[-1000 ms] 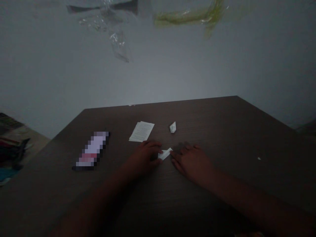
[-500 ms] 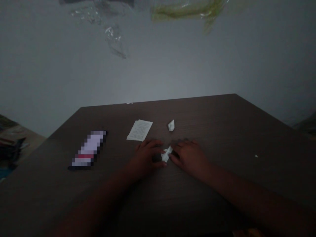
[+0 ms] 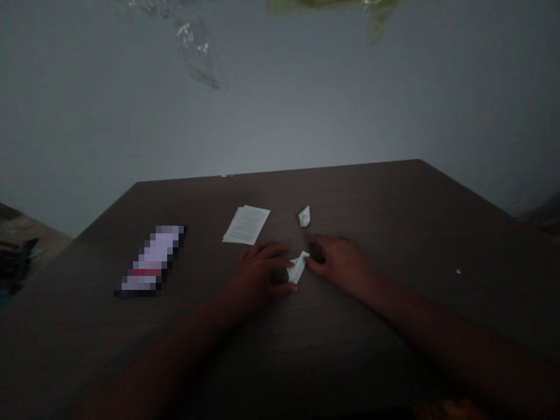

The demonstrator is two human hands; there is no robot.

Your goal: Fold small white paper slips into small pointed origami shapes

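A small piece of folded white paper (image 3: pixel 298 268) lies on the dark table between my two hands. My left hand (image 3: pixel 261 272) steadies it from the left, with a fingertip on its upper part and the thumb at its lower end. On the other side, my right hand (image 3: pixel 342 261) rests with its thumb at the paper's right edge. The right index finger curves away from that thumb, leaving a gap. Beyond the hands stands a small folded paper shape (image 3: pixel 304 216), pointed at the top. Printed paper sheets (image 3: pixel 247 225) lie stacked behind my left hand.
A phone (image 3: pixel 153 259) with a blurred-out screen lies at the left of the table (image 3: pixel 394 198). A tiny white scrap (image 3: pixel 458 271) is far to the right. Behind the table rises a pale wall (image 3: pixel 280 116) with clear plastic (image 3: pixel 199 55) on it.
My right hand has drawn slightly back from the folded paper, its fingers lifting off and uncovering more of it. My left hand stays nearly in place. The view has tilted down a little.
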